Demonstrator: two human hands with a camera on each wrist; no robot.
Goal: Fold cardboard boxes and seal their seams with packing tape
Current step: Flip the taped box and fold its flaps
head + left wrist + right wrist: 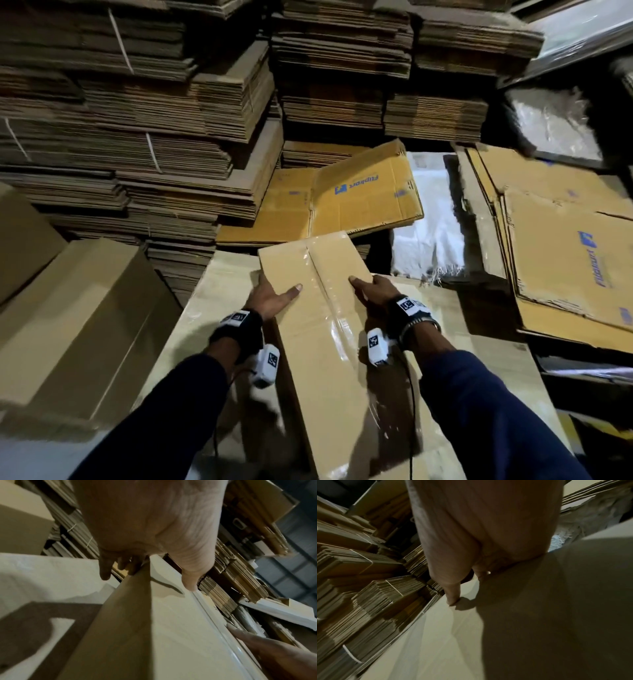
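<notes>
So both hands are clamping the long tan cardboard box (318, 329) from either side, over the pale bench (219, 287). Left hand (270, 296) is wrapping the left edge, right hand (371, 291) the right, thumbs on top beside the glossy clear tape strip (325, 294), probably steadying it for moving.

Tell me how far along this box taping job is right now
Done: the box is folded, with clear tape along its top centre seam. In hand: the left hand and right hand grip its sides, thumbs on top. Left: the flat cardboard stacks behind are unfolded. The box's underside is hidden.
</notes>
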